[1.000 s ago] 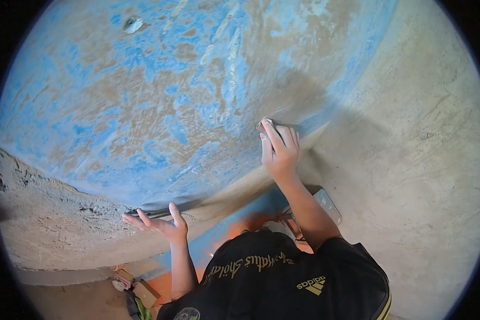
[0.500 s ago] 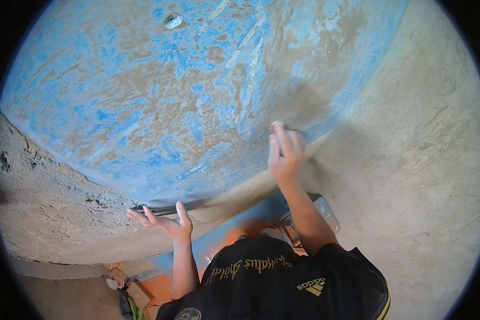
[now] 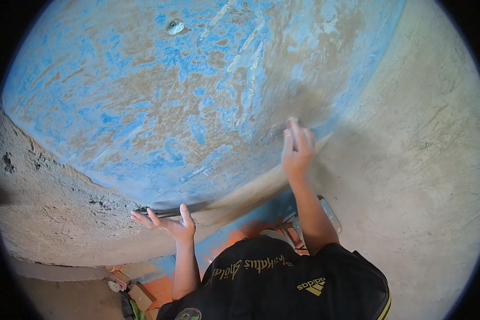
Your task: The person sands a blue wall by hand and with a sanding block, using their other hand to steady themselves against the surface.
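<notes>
My right hand (image 3: 298,149) is raised to the patchy blue-and-brown surface (image 3: 144,112), fingers bent and pressed together close against it. A thin flat edge shows by its fingertips; I cannot tell what the fingers hold. My left hand (image 3: 170,226) is open at the lower rim of that surface, with its thumb up and fingers spread to the left. Right above the left fingers runs a dark narrow strip (image 3: 168,212), partly overlapped by them.
A rough, pitted grey ledge (image 3: 58,192) borders the surface on the left. A smooth grey wall (image 3: 410,160) rises on the right. Below lie a blue-and-orange floor (image 3: 162,288), a cardboard box (image 3: 141,296) and a metal-framed item (image 3: 329,213) behind the right arm.
My right hand has shifted slightly to the right along the surface. The left hand stays by the dark strip, and the whole view has drifted a little.
</notes>
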### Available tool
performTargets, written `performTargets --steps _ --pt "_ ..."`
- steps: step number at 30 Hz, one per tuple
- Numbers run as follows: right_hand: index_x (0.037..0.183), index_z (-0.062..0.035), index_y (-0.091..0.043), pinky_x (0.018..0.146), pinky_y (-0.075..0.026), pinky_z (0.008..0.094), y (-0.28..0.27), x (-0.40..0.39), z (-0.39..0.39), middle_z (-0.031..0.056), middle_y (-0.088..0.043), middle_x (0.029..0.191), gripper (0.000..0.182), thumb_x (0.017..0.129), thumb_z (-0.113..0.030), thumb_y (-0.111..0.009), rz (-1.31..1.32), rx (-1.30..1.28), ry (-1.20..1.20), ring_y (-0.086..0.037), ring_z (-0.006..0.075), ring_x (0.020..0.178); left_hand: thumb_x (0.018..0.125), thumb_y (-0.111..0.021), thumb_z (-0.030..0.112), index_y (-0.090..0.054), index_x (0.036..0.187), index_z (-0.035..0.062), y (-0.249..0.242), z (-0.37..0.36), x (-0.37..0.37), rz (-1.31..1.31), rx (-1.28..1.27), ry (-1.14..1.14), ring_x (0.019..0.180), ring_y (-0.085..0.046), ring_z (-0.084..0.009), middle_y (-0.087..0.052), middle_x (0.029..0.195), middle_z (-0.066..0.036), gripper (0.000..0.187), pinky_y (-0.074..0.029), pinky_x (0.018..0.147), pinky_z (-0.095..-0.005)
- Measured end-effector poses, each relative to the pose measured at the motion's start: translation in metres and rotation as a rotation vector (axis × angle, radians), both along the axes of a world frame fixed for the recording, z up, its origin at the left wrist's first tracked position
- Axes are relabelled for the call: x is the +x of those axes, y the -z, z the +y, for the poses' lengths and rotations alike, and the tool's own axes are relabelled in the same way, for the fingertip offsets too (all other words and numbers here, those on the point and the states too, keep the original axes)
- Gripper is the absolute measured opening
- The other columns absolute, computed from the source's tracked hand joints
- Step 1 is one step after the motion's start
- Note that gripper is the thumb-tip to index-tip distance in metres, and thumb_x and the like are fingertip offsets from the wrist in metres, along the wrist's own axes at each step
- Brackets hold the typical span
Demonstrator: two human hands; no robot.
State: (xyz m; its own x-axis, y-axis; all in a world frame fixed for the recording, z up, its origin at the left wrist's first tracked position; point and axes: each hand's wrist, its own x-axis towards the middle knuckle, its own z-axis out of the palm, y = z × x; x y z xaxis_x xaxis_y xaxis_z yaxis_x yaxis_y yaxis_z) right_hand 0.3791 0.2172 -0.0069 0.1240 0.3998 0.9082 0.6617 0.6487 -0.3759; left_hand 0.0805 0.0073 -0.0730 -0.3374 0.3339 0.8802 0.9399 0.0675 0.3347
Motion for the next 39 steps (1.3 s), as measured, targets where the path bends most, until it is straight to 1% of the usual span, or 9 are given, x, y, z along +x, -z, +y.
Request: performTargets --steps 8,11,14,20,23,26,32,36,39 --pt "0.127 -0.008 -0.075 0.083 -0.046 0.0418 0.004 -0.009 0.0 0.0062 -0.07 0.098 0.035 0.092 -0.007 -0.073 0.097 -0.001 0.0 -0.063 0.0308 0.089 0.096 -0.072 0.035 -0.013 0.165 0.0094 0.004 0.0 -0.003 0.027 -0.008 -0.015 0.158 0.007 -0.0539 0.005 0.172 -0.029 0.094 -0.003 0.121 -0.0745" --pt "0.127 -0.0092 -0.075 0.083 -0.046 0.0422 0.005 -0.011 -0.013 0.006 -0.069 0.097 0.035 0.092 -0.009 -0.074 -0.077 -0.02 0.021 -0.063 0.0296 0.09 0.096 -0.072 0.039 -0.013 0.165 0.0112 0.008 0.005 -0.005 0.021 0.0 -0.026 0.157 0.008 -0.0551 0.005 0.171 -0.03 0.095 -0.002 0.12 -0.076" --pt "0.127 -0.01 -0.075 0.084 -0.045 0.0425 0.006 -0.001 0.002 0.0055 -0.069 0.096 0.035 0.092 -0.011 -0.075 0.137 -0.092 0.008 -0.062 0.0286 0.09 0.097 -0.071 0.041 -0.013 0.165 0.0111 0.008 0.005 -0.006 0.026 -0.006 -0.047 0.157 0.008 -0.0552 0.005 0.171 -0.03 0.094 -0.002 0.12 -0.0764" --pt "0.125 -0.0102 -0.075 0.086 -0.042 0.042 0.0 -0.01 -0.013 0.0044 -0.069 0.097 0.032 0.094 -0.012 -0.073 -0.071 -0.019 0.051 -0.062 0.0267 0.089 0.097 -0.07 0.044 -0.015 0.164 0.0119 0.012 0.008 -0.01 0.055 -0.006 -0.074 0.157 0.008 -0.0548 0.004 0.171 -0.03 0.092 -0.004 0.12 -0.0775" --pt "0.126 -0.0101 -0.075 0.086 -0.041 0.0422 0.011 -0.004 0.005 0.0042 -0.068 0.095 0.032 0.094 -0.012 -0.072 0.124 -0.069 0.051 -0.062 0.027 0.088 0.097 -0.07 0.044 -0.016 0.164 0.0117 0.012 0.007 -0.009 0.056 0.0 -0.078 0.157 0.008 -0.0544 0.004 0.171 -0.03 0.091 -0.004 0.12 -0.0772" --pt "0.126 -0.0089 -0.075 0.085 -0.042 0.0428 0.002 -0.012 -0.012 0.005 -0.068 0.093 0.032 0.094 -0.012 -0.072 -0.043 -0.009 0.018 -0.062 0.0285 0.087 0.097 -0.07 0.043 -0.016 0.164 0.0105 0.012 0.009 -0.009 0.072 -0.004 -0.086 0.157 0.008 -0.0541 0.004 0.171 -0.03 0.091 -0.004 0.12 -0.0766" --pt "0.125 -0.0122 -0.076 0.086 -0.042 0.0424 0.001 0.006 0.001 0.0043 -0.067 0.092 0.035 0.091 -0.01 -0.073 0.125 -0.149 0.019 -0.062 0.0282 0.086 0.097 -0.072 0.036 -0.017 0.163 0.0082 0.013 0.009 -0.005 0.053 -0.003 -0.091 0.157 0.007 -0.0541 0.004 0.171 -0.03 0.091 -0.004 0.121 -0.0747" --pt "0.125 -0.0127 -0.076 0.085 -0.042 0.0431 0.004 -0.002 -0.014 0.0036 -0.068 0.094 0.033 0.092 -0.01 -0.072 -0.191 0.022 -0.001 -0.061 0.0276 0.086 0.096 -0.073 0.032 -0.017 0.163 0.0082 0.01 0.006 -0.006 0.078 -0.028 -0.1 0.158 0.007 -0.0538 0.004 0.171 -0.029 0.091 -0.004 0.122 -0.0739" --pt "0.125 -0.0132 -0.076 0.087 -0.04 0.0427 0.009 0.011 0.015 0.0023 -0.067 0.093 0.033 0.092 -0.01 -0.072 0.066 -0.02 0.121 -0.06 0.0264 0.086 0.096 -0.073 0.033 -0.017 0.163 0.0083 0.012 0.006 -0.006 0.069 -0.029 -0.099 0.158 0.006 -0.0536 0.004 0.171 -0.029 0.091 -0.005 0.122 -0.0733"
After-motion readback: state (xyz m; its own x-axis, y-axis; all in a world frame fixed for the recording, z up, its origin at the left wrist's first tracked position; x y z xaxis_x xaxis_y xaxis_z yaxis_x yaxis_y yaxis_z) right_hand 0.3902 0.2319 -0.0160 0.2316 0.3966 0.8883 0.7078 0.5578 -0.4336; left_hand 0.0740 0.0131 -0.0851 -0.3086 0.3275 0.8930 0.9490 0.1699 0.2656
